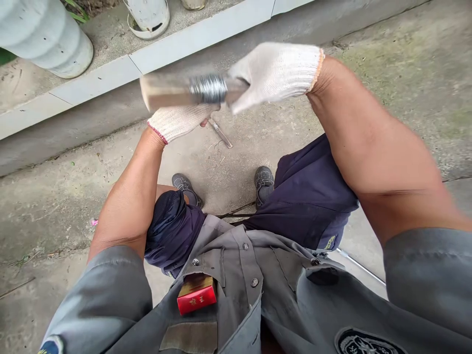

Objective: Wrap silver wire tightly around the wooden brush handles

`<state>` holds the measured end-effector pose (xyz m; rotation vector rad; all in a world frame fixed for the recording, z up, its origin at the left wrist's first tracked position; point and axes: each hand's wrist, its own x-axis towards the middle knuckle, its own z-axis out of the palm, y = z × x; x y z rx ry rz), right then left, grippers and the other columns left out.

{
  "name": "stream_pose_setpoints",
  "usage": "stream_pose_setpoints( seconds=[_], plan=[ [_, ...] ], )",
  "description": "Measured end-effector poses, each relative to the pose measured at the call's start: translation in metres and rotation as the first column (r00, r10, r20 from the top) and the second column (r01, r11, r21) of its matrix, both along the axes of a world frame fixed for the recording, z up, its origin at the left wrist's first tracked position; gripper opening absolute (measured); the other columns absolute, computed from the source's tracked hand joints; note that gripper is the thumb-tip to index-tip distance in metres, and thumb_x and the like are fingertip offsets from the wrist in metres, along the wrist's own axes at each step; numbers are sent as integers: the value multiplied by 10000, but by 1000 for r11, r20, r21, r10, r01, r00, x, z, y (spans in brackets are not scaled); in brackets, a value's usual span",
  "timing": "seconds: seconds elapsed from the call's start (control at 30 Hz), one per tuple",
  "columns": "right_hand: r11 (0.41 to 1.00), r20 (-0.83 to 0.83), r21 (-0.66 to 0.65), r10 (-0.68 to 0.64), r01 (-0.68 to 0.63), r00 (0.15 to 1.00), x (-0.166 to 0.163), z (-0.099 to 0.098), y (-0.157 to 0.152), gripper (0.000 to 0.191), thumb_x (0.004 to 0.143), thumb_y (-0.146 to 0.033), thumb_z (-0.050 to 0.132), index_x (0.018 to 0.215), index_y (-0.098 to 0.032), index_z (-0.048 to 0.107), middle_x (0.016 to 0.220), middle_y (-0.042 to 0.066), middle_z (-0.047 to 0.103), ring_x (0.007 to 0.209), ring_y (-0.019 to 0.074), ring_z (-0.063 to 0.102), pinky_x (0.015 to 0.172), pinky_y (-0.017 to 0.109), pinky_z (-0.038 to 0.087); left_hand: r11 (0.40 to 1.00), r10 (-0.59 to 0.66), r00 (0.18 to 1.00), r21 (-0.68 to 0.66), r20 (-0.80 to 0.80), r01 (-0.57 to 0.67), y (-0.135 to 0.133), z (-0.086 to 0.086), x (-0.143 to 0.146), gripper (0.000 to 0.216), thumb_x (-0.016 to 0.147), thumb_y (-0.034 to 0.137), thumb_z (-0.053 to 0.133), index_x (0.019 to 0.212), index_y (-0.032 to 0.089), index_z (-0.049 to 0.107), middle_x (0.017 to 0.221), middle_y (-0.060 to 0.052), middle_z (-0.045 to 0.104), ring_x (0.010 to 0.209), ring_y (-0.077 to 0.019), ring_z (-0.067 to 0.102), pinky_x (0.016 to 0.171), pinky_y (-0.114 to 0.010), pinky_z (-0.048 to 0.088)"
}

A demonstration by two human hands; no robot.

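1. You're holding the banded tool (177, 91) crosswise at the top of the view, above the ground and in front of your knees. It's badly blurred. A flat, broad end is pointing to your left, and a bright metal band (208, 88) is sitting at its middle.
2. Your right hand (275, 73), in a white knit glove, is clenching the tool's right end. Gripping that far back is letting the flat end project out over your other hand.
3. Your left hand (179, 123), also gloved, is sitting just below the band with its fingers curled in, probably so it's staying under the flat end rather than beside it.
4. A thin pale strip (221, 133) is slanting down and away from those fingertips. You can't tell whether the hand is pinching it or whether it's lying on the concrete ground (55, 206).
5. Your shoes (263, 182) are planted apart below the hands, leaving the working spot open between them.
6. Further out, a pale ledge (110, 73) is running along the ground's far edge, with a white ribbed cylinder (51, 39) and a white pot (149, 17) standing behind it.
7. Close in, a red packet (196, 294) is poking from your shirt pocket, and a thin rod (359, 265) is lying on the ground by your right thigh.
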<state>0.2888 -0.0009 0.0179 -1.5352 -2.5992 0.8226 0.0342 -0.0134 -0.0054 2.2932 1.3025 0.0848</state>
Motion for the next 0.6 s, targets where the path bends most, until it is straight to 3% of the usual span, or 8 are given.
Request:
stream_pose_setpoints(
  seconds=[0.1, 0.2, 0.27, 0.33, 0.43, 0.53, 0.6],
  plan=[
    [958, 39, 244, -164, 149, 986, -8, 7, 4, 459, 974, -495, 677, 1085, -58, 758, 821, 46, 667, 685, 93, 386, 609, 250, 293, 1000, 13, 999, 26, 51, -14, -3, 4, 4, 474, 1073, 536, 430, 958, 285, 816, 897, -23, 814, 950, -277, 701, 914, -420, 507],
    [884, 29, 357, -335, 303, 942, -3, -2, 20, 471, 949, -425, 633, 1193, -44, 767, 1004, 151, 760, 713, 111, 448, 633, 256, 330, 998, -23, 996, 63, 82, 18, -5, 9, 4, 418, 1061, 487, 448, 955, 281, 796, 860, 1, 796, 906, -245, 681, 903, -397, 487],
    [850, 58, 394, -403, 350, 913, 4, -8, 31, 482, 944, -398, 615, 1244, -53, 767, 1105, 192, 772, 828, 152, 582, 740, 274, 417, 997, -45, 998, 68, 44, 42, -5, 11, 3, 403, 1061, 452, 445, 874, 275, 755, 868, -1, 790, 846, -225, 649, 877, -398, 475],
    [858, 164, 368, -439, 358, 883, 8, -11, 38, 486, 945, -325, 615, 1330, -58, 743, 1202, 229, 765, 1035, 256, 699, 889, 374, 496, 996, -59, 998, 70, 8, 58, -4, 11, 2, 403, 1067, 425, 441, 808, 272, 709, 893, -8, 789, 822, -216, 624, 874, -405, 469],
    [924, 419, 262, -368, 277, 830, 3, -12, 37, 503, 852, -98, 644, 1341, -13, 725, 1280, 297, 740, 1237, 418, 711, 969, 579, 518, 996, -61, 998, 69, 5, 61, -4, 9, 0, 396, 1073, 414, 449, 797, 272, 695, 891, -6, 782, 822, -214, 620, 879, -408, 476],
    [981, 569, 147, -187, 125, 800, -7, -18, 26, 294, 782, -8, 677, 1062, -6, 766, 1145, 274, 777, 1193, 414, 737, 1002, 610, 526, 996, -54, 998, 66, -16, 55, -2, 7, -1, 396, 1071, 421, 452, 843, 275, 741, 852, -14, 760, 822, -234, 648, 866, -417, 489],
    [990, 510, 58, -143, 132, 848, -8, -27, 19, 29, 839, -60, 721, 828, -35, 730, 973, 209, 789, 1144, 345, 747, 1046, 526, 527, 997, -37, 999, 71, -35, 39, 0, 5, -3, 398, 1059, 433, 462, 895, 275, 788, 853, -37, 754, 871, -271, 688, 878, -435, 504]
  ],
)
